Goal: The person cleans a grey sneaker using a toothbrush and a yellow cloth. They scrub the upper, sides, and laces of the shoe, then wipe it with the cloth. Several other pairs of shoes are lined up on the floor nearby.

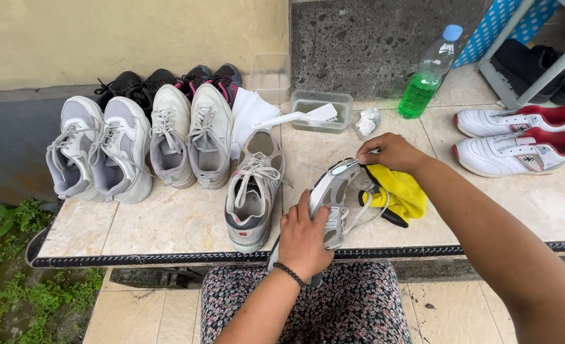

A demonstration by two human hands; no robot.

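The sneaker in hand is grey and white, beside a bright yellow cloth. The bottle holds green liquid under a blue cap, and the far pair of shoes is white with red linings. The skirt carries a small pink-and-white floral print on black.

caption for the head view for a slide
Left hand steadies a grey sneaker on its side; right hand pinches its heel.

Sneaker: showing grey mesh and smooth synthetic panels
Cloth: looking soft, matt yellow
Ledge: showing polished, faintly glossy stone tile
Bottle: looking clear, shiny plastic
Wall: showing rough, speckled stone
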